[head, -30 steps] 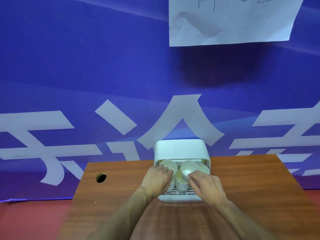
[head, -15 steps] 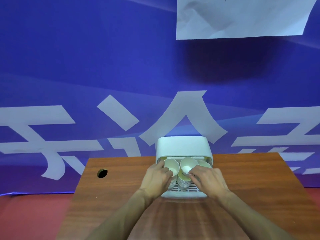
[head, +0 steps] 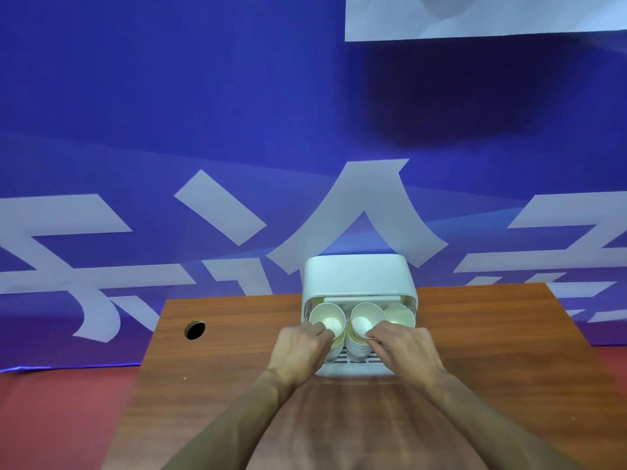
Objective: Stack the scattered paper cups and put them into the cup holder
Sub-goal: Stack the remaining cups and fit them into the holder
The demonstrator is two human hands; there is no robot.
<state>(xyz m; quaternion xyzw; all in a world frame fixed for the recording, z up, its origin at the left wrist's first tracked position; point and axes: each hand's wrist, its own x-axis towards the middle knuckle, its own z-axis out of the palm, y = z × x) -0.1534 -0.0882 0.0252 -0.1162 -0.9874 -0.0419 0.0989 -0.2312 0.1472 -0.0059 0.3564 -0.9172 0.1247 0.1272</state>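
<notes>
A white cup holder (head: pixel 356 276) stands at the far edge of the wooden table, its front open and its slatted tray pulled toward me. Inside it are stacks of white paper cups. My left hand (head: pixel 298 351) grips the rim of the top cup of the left stack (head: pixel 327 317). My right hand (head: pixel 403 351) pinches the rim of the top cup of the middle stack (head: pixel 364 318). A third stack (head: pixel 400 315) sits at the right, untouched. The lower cups are partly hidden by my fingers.
The brown wooden table (head: pixel 509 351) has a round cable hole (head: pixel 194 330) at the far left. A blue banner with large white characters hangs right behind the holder. A white paper sheet (head: pixel 475 15) is pinned high on it. Red floor lies to the left.
Both hands have pushed the two cup stacks a little deeper into the holder. The camera has tilted and come slightly closer.
</notes>
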